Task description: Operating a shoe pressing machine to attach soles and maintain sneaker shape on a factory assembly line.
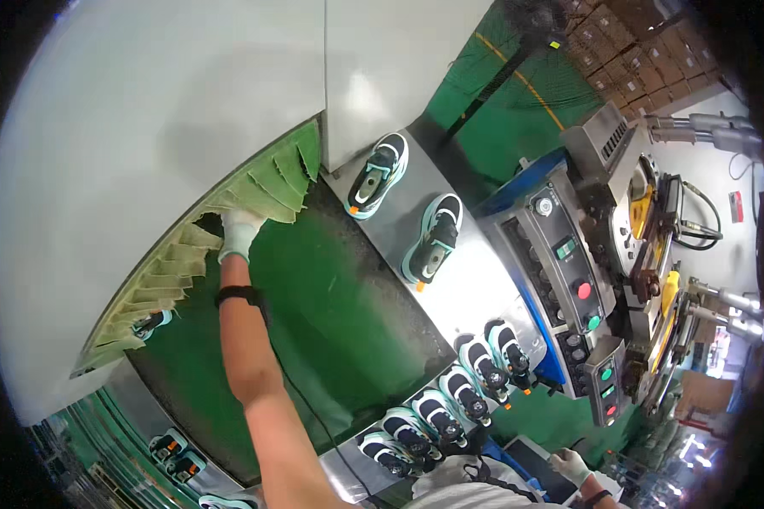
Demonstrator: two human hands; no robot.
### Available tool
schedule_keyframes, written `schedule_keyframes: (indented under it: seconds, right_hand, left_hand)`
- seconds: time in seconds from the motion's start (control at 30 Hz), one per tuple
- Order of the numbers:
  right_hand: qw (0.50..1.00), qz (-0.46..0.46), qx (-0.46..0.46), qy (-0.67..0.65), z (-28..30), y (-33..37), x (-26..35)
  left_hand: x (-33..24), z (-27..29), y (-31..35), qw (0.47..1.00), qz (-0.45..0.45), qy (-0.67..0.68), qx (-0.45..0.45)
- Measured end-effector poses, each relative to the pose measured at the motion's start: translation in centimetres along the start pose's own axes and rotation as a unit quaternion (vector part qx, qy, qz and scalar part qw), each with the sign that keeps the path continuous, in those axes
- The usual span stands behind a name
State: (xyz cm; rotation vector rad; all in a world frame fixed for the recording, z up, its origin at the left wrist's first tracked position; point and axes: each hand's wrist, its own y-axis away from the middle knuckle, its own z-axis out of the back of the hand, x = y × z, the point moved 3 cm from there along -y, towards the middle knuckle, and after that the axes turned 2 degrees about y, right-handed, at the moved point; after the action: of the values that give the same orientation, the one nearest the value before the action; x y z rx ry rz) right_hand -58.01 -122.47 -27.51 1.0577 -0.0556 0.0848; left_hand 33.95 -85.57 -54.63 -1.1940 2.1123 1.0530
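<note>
While the bare left forearm reaches up from the lower edge across a green belt (pixel 348 310), the gloved left hand (pixel 241 233) is in among the hanging flaps of a green strip curtain (pixel 267 188) — its fingers are hidden there, so I cannot tell how far open it is or whether it has hold of anything. A dark band (pixel 236 293) circles that wrist. The gloved right hand (pixel 570 465) is well apart, low on the right beside the person's body, its fingers seemingly curled; whether it grips something I cannot tell. Near the left end of the curtain, a black-and-white shoe (pixel 153 324) with pale blue edging sits partly covered by the flaps. Two similar shoes, an upper one (pixel 378 176) and a lower one (pixel 434 239), stand apart on the bright metal ledge (pixel 481 293) to the right of the belt, each with an orange tab. Farther down, a slanting row of shoes (pixel 439 417) stands close together, and more shoes (pixel 176 455) lie at lower left. Just beyond the ledge stands a machine (pixel 552 246) with red and green buttons — stacked cardboard boxes (pixel 632 64) fill the upper right corner behind it.
</note>
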Motion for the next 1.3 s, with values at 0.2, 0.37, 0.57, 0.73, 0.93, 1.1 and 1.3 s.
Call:
schedule_keyframes:
  seconds: [0.2, 0.37, 0.57, 0.73, 0.93, 1.1, 1.3]
  right_hand:
    - [0.958, 0.251, -0.025, 0.136, 2.1, -3.2, 16.2]
    - [0.895, 0.443, -0.051, 0.038, 3.1, -2.8, 31.4]
    - [0.785, 0.596, 0.043, 0.164, 2.5, 3.1, 38.9]
    - [0.743, 0.631, 0.108, 0.194, 1.8, 5.0, 36.3]
    - [0.825, 0.555, 0.092, 0.056, 9.6, 1.7, 27.5]
    - [0.834, 0.447, 0.157, -0.284, 18.0, 0.9, 19.4]
    - [0.695, 0.371, 0.152, -0.596, 24.2, -0.6, 13.9]
  left_hand:
    - [5.7, -1.3, 9.2, 0.977, 0.033, 0.209, 0.004]
    - [6.5, -9.5, 24.3, 0.816, -0.078, -0.57, -0.058]
    - [6.7, -22.5, 41.0, 0.713, -0.038, -0.67, 0.205]
    - [8.5, -36.8, 46.7, 0.598, -0.115, -0.637, 0.473]
    - [11.7, -51.6, 48.3, 0.479, -0.128, -0.64, 0.586]
    - [15.2, -62.4, 47.8, 0.656, -0.292, -0.502, 0.483]
    - [22.4, -66.5, 45.8, 0.809, -0.223, -0.424, 0.34]
